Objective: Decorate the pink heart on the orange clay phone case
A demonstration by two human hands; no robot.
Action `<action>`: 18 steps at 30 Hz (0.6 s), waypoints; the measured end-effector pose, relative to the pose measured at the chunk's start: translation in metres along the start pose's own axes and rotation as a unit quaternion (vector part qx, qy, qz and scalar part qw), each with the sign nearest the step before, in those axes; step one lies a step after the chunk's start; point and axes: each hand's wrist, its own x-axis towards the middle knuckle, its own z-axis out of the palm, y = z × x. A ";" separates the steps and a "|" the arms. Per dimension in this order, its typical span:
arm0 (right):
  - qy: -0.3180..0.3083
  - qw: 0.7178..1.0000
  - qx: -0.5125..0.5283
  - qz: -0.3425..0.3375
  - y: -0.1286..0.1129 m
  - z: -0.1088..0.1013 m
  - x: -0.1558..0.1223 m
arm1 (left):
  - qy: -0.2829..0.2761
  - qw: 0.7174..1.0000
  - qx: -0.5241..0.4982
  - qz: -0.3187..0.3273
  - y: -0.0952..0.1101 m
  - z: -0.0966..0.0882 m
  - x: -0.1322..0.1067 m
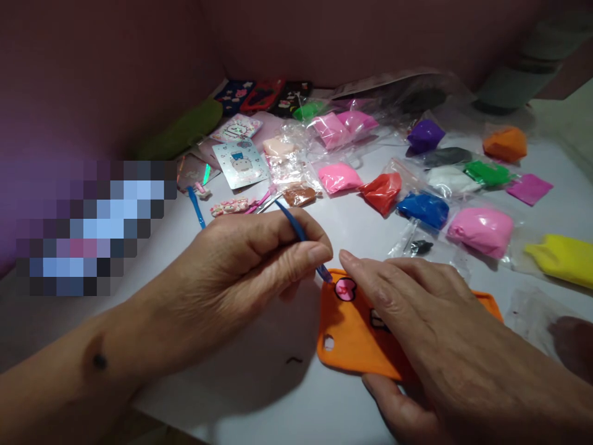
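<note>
My left hand (252, 262) pinches a slim blue modelling tool (290, 219), its tip lowered to the upper left corner of an orange phone case (356, 346). Close to that tip is a pink piece with a black outline (345, 289) and small red marks. My right hand (430, 327) lies across the case and grips it, with the thumb along the near edge and the fingers over the far side. Under those fingers shows part of a black-outlined white shape (377, 318); the rest is covered. A camera hole (328, 342) is at the case's left end.
On the white table (222, 395) lies a thin black strand (293, 360). Bagged clay spreads behind, including red (382, 193), blue (424, 209), pink (482, 230) and yellow (563, 256). Another blue tool (196, 207), cards (241, 162) and decorated cases (234, 97) are farther back.
</note>
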 end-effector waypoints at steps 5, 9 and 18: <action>0.003 1.000 -0.010 0.007 0.000 0.000 0.002 | -0.001 0.999 0.046 0.005 0.000 0.000 -0.001; 0.014 1.000 -0.008 0.003 0.001 0.000 0.003 | -0.014 0.999 0.043 0.009 0.001 -0.001 0.001; 0.014 1.000 -0.001 0.005 -0.001 0.002 -0.004 | -0.031 1.000 -0.002 -0.002 0.003 -0.002 -0.001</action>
